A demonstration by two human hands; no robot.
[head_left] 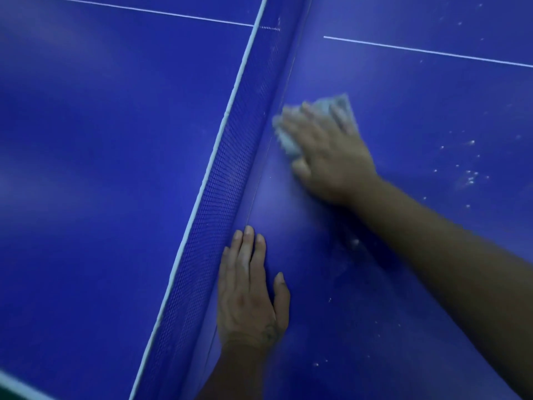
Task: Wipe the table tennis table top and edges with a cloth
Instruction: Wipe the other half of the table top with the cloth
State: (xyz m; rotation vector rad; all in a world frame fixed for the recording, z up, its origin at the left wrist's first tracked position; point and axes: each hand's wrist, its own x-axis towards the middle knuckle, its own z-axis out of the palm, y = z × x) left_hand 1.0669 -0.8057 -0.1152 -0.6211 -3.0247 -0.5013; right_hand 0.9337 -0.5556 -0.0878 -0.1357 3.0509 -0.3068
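Partly hidden: cloth, pale grey, mostly covered by the right hand. Only a corner shows past the fingertips, and a bunched fold on the net side of the hand. Right fingers and cloth are motion-blurred, so the cloth's outline and weave cannot be made out. The right forearm runs off the right edge of the frame, and the left forearm is cut off at the bottom edge. The net leaves the view at top and bottom. Its white top tape is sharp, but the mesh fades into the blue behind it.

Right hand: palm down, fingers spread and near straight, pressing flat on the cloth. It pins the cloth rather than pinching it. The arm is extended diagonally from lower right.

Left hand: palm down on the counter, fingers straight and together, thumb out to the side, holding nothing. The fingers point along the foot of the net, just beside it. Whether they touch the mesh cannot be told.

Cloth position: on the right half of the counter, under the right hand, close to the net's base and well ahead of the left hand. A white line lies beyond it. White specks are scattered on the surface to the right of the right wrist.
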